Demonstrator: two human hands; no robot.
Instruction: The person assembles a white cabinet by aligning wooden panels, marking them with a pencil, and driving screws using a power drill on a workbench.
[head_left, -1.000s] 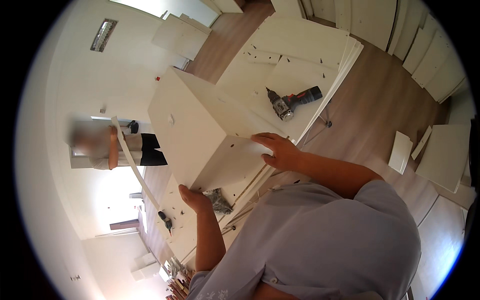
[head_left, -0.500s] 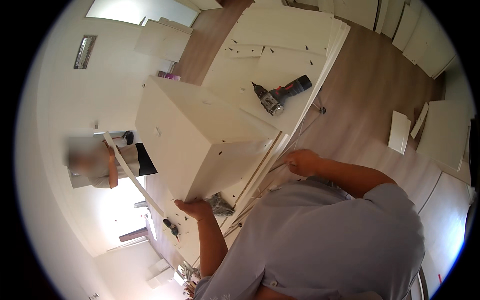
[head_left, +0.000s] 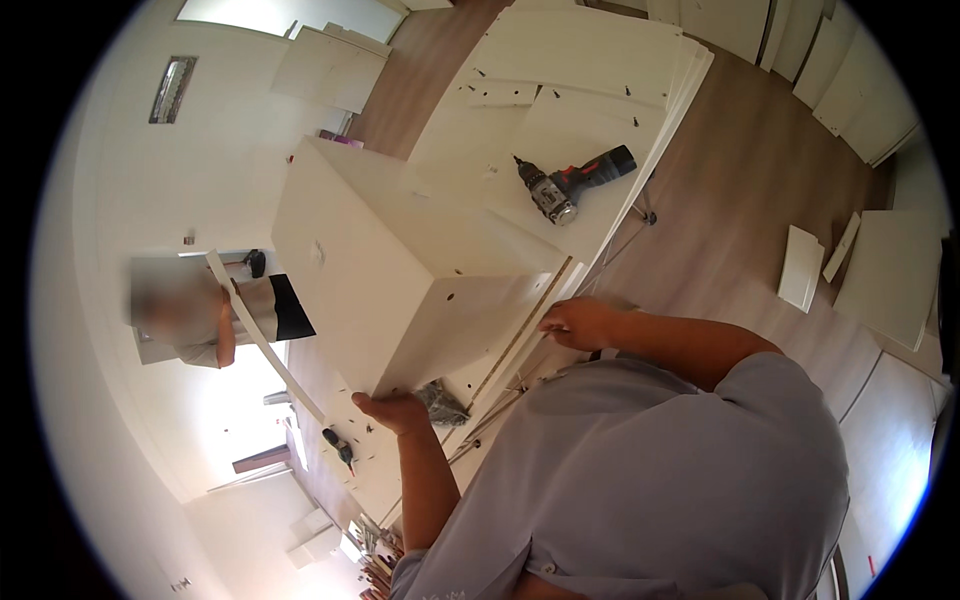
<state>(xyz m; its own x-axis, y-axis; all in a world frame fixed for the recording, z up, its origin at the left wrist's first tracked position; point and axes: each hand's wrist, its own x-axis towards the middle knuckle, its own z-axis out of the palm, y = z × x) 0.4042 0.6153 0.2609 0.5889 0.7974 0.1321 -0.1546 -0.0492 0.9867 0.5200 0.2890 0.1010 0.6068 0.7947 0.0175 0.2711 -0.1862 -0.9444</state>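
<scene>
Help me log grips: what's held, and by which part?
The left hand holds the box by the corner lowest in view; whether the right hand holds anything cannot be told.

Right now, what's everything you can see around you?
box: one, white, centre-left
table: one, white-topped, beneath box
drill: one, black-grey with red, on table
small tool: one, dark, table's lower end
screws: several, dark, around drill
bag: one, greyish, beside box
loose panels: several, white, right side
co-worker: one, light top, black shorts, left
strip: one, white, held by co-worker
floor: one, brown, around table
sticks: many, brownish, lower left
shirt: one, grey, lower centre
left fingers: one set, bare, on box corner
right fingers: one set, bare, by table edge
</scene>
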